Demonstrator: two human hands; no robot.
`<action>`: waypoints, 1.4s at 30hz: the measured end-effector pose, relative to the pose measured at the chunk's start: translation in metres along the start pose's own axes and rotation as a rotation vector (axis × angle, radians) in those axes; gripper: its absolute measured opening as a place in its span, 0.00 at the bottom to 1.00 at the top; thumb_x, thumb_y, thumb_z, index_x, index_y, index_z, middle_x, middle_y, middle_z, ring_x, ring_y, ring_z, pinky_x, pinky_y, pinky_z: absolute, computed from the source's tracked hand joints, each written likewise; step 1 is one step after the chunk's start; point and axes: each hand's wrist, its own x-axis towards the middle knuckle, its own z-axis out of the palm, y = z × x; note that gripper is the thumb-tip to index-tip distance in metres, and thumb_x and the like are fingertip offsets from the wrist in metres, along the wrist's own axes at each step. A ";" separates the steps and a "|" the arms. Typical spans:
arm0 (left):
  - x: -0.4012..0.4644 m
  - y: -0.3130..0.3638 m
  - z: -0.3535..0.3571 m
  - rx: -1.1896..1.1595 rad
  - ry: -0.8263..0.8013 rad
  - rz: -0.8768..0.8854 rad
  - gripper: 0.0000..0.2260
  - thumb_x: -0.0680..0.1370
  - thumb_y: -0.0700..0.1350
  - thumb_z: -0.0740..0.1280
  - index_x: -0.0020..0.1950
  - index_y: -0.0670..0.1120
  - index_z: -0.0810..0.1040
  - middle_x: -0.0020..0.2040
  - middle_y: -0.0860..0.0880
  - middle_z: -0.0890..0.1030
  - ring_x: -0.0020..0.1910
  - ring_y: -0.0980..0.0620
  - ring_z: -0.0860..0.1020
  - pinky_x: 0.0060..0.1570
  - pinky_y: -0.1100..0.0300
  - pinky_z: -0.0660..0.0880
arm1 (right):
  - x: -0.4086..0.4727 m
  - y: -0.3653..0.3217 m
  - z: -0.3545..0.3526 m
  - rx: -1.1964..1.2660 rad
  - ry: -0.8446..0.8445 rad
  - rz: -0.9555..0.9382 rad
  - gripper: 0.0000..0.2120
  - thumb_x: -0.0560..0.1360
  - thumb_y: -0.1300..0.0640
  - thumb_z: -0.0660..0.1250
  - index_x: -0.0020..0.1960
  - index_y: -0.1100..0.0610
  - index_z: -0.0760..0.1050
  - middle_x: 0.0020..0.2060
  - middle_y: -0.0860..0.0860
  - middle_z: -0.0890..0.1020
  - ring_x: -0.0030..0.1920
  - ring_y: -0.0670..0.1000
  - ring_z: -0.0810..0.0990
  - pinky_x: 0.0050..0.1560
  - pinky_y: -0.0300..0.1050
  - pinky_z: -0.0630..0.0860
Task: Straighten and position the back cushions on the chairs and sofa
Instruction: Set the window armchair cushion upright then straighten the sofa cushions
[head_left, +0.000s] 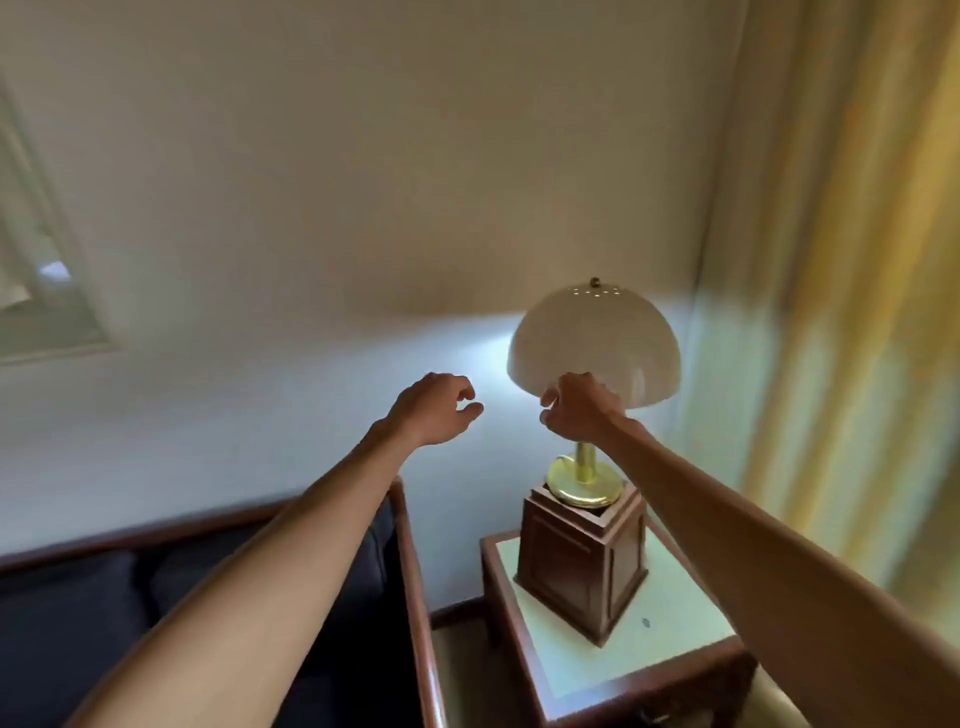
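The sofa's dark navy cushions (93, 623) fill the lower left, inside a brown wooden frame with a side rail (415, 597). Both my arms stretch forward and up, above the sofa's right end. My left hand (436, 408) hangs in the air before the wall, fingers loosely curled with a gap to the thumb, holding nothing. My right hand (576, 408) is level with it, in front of the lamp shade's lower rim, fingers curled in with nothing visible in them. Neither hand touches a cushion. My left forearm hides part of the cushions.
A lit table lamp (595, 338) with a cream dome shade and brass stem stands on a wooden box (576, 566) on a side table (670, 639) right of the sofa. Yellow curtains (841, 312) hang at the right. A framed picture (47, 291) is on the wall at left.
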 end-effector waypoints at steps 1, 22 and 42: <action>-0.006 -0.021 -0.006 0.008 0.004 -0.035 0.15 0.79 0.53 0.64 0.62 0.47 0.77 0.61 0.50 0.79 0.59 0.48 0.76 0.50 0.57 0.69 | 0.005 -0.019 0.009 0.010 -0.022 -0.028 0.12 0.72 0.52 0.68 0.56 0.49 0.81 0.53 0.48 0.82 0.55 0.55 0.80 0.51 0.45 0.74; -0.048 -0.499 0.043 0.044 -0.179 -0.546 0.17 0.75 0.50 0.69 0.63 0.48 0.77 0.62 0.50 0.80 0.61 0.49 0.77 0.59 0.53 0.74 | 0.191 -0.321 0.381 0.077 -0.519 -0.271 0.16 0.72 0.58 0.64 0.57 0.48 0.81 0.56 0.49 0.82 0.55 0.56 0.81 0.56 0.48 0.78; -0.039 -0.718 0.239 0.160 -0.608 -0.519 0.54 0.65 0.53 0.79 0.80 0.50 0.47 0.80 0.48 0.52 0.79 0.47 0.51 0.73 0.38 0.57 | 0.235 -0.285 0.660 -0.493 -0.791 -0.402 0.68 0.59 0.41 0.82 0.79 0.54 0.36 0.79 0.58 0.50 0.79 0.59 0.44 0.74 0.70 0.45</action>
